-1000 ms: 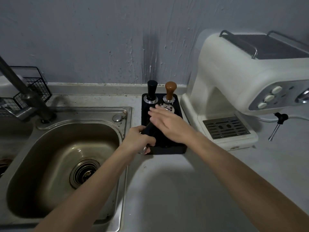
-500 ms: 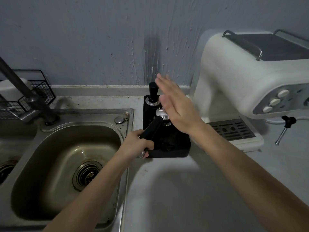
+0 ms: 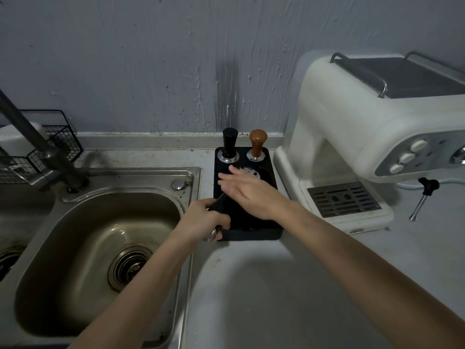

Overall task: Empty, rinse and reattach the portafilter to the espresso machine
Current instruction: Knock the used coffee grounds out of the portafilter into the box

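My left hand (image 3: 206, 219) grips the black handle of the portafilter (image 3: 218, 201), which points up and right over a black knock box (image 3: 269, 172). The portafilter's metal head (image 3: 251, 171) lies upside down over the box's well, mostly hidden by my right hand (image 3: 247, 188). That hand is flat, fingers apart and blurred, pressed down on the portafilter near its head. The cream espresso machine (image 3: 352, 127) stands to the right, its drip tray grille (image 3: 343, 199) bare.
A black tamper (image 3: 229, 144) and a wooden-handled tamper (image 3: 257, 144) stand at the back of the box. A steel sink (image 3: 100, 248) with a drain lies on the left, its tap (image 3: 37, 142) and a wire basket (image 3: 57, 139) behind. A steam wand (image 3: 425, 195) hangs right of the machine.
My right hand rose off the portafilter half a second ago and has now come back down flat onto it. My left hand has kept its grip on the handle.
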A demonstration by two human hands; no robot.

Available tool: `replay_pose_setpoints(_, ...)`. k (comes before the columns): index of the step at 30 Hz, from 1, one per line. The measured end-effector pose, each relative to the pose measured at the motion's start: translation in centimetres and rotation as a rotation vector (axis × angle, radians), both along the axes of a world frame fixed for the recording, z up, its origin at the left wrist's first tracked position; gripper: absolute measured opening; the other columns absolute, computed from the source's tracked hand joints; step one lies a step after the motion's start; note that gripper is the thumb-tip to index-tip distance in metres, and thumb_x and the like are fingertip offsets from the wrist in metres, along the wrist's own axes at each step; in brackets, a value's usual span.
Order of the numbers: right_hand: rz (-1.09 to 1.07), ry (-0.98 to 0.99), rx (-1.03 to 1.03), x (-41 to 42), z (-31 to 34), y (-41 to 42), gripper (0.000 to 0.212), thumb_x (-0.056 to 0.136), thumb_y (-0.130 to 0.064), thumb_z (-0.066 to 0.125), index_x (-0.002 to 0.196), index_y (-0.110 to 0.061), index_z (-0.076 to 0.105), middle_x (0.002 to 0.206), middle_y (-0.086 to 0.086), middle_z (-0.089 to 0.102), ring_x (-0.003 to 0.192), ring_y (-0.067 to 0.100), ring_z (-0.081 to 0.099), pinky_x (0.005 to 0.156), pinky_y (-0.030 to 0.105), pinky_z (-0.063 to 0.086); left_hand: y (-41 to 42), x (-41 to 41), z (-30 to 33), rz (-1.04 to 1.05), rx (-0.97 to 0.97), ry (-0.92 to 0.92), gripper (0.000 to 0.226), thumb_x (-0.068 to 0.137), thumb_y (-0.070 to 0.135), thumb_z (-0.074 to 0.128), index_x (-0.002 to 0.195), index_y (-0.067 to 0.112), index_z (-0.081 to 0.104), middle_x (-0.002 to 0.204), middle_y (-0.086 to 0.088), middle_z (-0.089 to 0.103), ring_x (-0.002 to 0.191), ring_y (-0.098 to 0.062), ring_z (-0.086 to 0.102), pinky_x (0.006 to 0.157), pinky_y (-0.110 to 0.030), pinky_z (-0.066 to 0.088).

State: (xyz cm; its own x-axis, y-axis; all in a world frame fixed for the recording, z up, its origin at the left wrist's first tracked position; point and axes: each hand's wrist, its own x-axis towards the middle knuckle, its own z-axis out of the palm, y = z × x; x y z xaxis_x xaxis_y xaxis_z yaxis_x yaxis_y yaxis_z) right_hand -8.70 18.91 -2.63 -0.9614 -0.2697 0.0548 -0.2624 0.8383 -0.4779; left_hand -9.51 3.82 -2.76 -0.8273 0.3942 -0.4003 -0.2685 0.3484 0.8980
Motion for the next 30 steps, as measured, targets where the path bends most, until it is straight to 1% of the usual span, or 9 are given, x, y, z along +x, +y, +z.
replay_pose_setpoints(3, -0.047, 0.322, -0.151, -0.9, 1.6, 0.1, 0.050, 0.097, -0.036, 0.028, 0.139, -0.012, 0.037, 0.150, 0.004, 0.034, 0.135, -0.002, 0.009, 0.106, 0.003, -0.007, -0.2, 0.1, -0.3, 0.031, 0.027, -0.012, 0.017, 0.066, -0.011, 0.057, 0.073, 0.004, 0.053, 0.043, -0.006, 0.044, 0.032, -0.016, 0.041, 0.040, -0.019, 0.028)
replay_pose_setpoints(5, -0.102, 0.423, -0.176, -0.8, 1.8, 0.1, 0.048, 0.097, -0.032, 0.031, 0.138, -0.009, 0.039, 0.148, 0.007, 0.037, 0.137, 0.001, 0.012, 0.114, 0.013, 0.001, -0.3, -0.1, -0.1, 0.041, 0.047, 0.004, 0.018, 0.066, -0.012, 0.057, 0.072, 0.005, 0.053, 0.039, -0.003, 0.044, 0.031, -0.015, 0.040, 0.036, -0.017, 0.029)
replay_pose_setpoints(9, -0.037, -0.012, 0.042, -0.1, -0.3, 0.2, 0.045, 0.099, -0.032, 0.028, 0.138, -0.014, 0.039, 0.150, 0.002, 0.035, 0.142, 0.011, 0.017, 0.118, 0.027, 0.006, -0.3, 0.1, -0.2, 0.035, 0.014, 0.014, 0.019, 0.064, -0.013, 0.057, 0.074, 0.003, 0.056, 0.042, -0.005, 0.046, 0.031, -0.014, 0.041, 0.035, -0.015, 0.030)
replay_pose_setpoints(12, -0.074, 0.247, -0.144, -0.8, 1.1, 0.8, 0.051, 0.097, -0.040, 0.024, 0.139, -0.015, 0.037, 0.149, 0.000, 0.036, 0.137, 0.000, 0.015, 0.111, 0.009, 0.000, -0.6, 0.5, -0.6, 0.052, 0.033, -0.036, 0.022, 0.065, -0.014, 0.057, 0.078, 0.004, 0.057, 0.048, -0.007, 0.047, 0.033, -0.016, 0.042, 0.035, -0.016, 0.032)
replay_pose_setpoints(14, -0.131, 0.374, -0.200, -0.8, 1.7, 0.6, 0.052, 0.096, -0.040, 0.025, 0.140, -0.014, 0.036, 0.149, 0.002, 0.036, 0.136, 0.000, 0.016, 0.112, 0.013, 0.004, -0.5, 0.5, -0.6, 0.061, 0.049, -0.024, 0.021, 0.065, -0.013, 0.057, 0.077, 0.005, 0.057, 0.047, -0.007, 0.047, 0.033, -0.016, 0.041, 0.036, -0.017, 0.030)
replay_pose_setpoints(18, -0.023, -0.009, 0.055, -0.1, 0.0, 0.1, 0.046, 0.099, -0.033, 0.025, 0.138, -0.013, 0.038, 0.150, 0.004, 0.036, 0.141, 0.011, 0.019, 0.111, 0.018, 0.004, -0.2, 0.4, -0.5, 0.041, 0.044, -0.019, 0.018, 0.064, -0.012, 0.057, 0.070, 0.004, 0.054, 0.041, -0.004, 0.046, 0.031, -0.014, 0.041, 0.035, -0.016, 0.030)
replay_pose_setpoints(23, -0.085, 0.413, -0.198, -1.0, 2.6, 0.5, 0.053, 0.095, -0.040, 0.024, 0.138, -0.011, 0.039, 0.147, 0.005, 0.040, 0.134, 0.001, 0.018, 0.112, 0.015, 0.004, -0.4, 0.5, -0.6, 0.053, 0.040, -0.028, 0.017, 0.065, -0.012, 0.056, 0.072, 0.003, 0.053, 0.047, -0.009, 0.046, 0.033, -0.017, 0.041, 0.038, -0.019, 0.031)
replay_pose_setpoints(27, 0.018, -0.055, 0.087, 0.0, -0.4, 0.4, 0.047, 0.099, -0.034, 0.026, 0.137, -0.012, 0.040, 0.148, 0.005, 0.038, 0.142, 0.012, 0.014, 0.115, 0.025, 0.001, 0.0, 0.6, -0.7, 0.055, 0.043, -0.018, 0.019, 0.064, -0.013, 0.056, 0.063, 0.005, 0.052, 0.043, -0.006, 0.045, 0.031, -0.016, 0.041, 0.037, -0.017, 0.030)
replay_pose_setpoints(30, -0.010, 0.066, -0.057, -0.9, 0.4, 1.1, 0.051, 0.098, -0.039, 0.024, 0.141, -0.014, 0.034, 0.152, 0.002, 0.031, 0.141, 0.005, 0.009, 0.114, 0.018, -0.002, -0.2, 0.9, -1.0, 0.084, 0.054, -0.053, 0.018, 0.065, -0.014, 0.056, 0.070, 0.003, 0.056, 0.044, -0.006, 0.046, 0.032, -0.015, 0.041, 0.036, -0.016, 0.032)
